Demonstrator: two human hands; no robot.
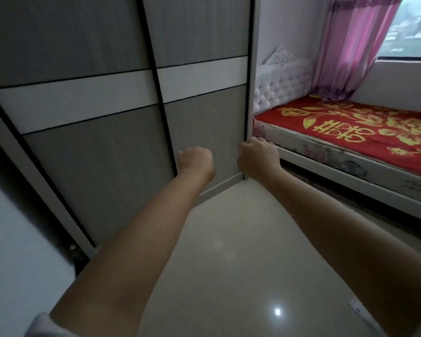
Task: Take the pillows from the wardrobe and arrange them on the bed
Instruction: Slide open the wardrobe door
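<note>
A grey wardrobe (95, 152) with two sliding doors and a white band across them fills the left and middle. Both doors are closed, so no pillows are visible. My right hand (258, 158) is curled around the right edge of the right door (204, 132), low down. My left hand (195, 160) is a loose fist held against that same door's face, with nothing in it. The bed (350, 132) stands to the right, covered by a red sheet with a gold pattern, and has a white tufted headboard (280, 88).
A pink curtain (345, 52) hangs by the window (413, 27) above the far side of the bed. Glossy pale floor tiles (229, 251) lie between the wardrobe and the bed frame. A white wall (15, 251) edges the lower left.
</note>
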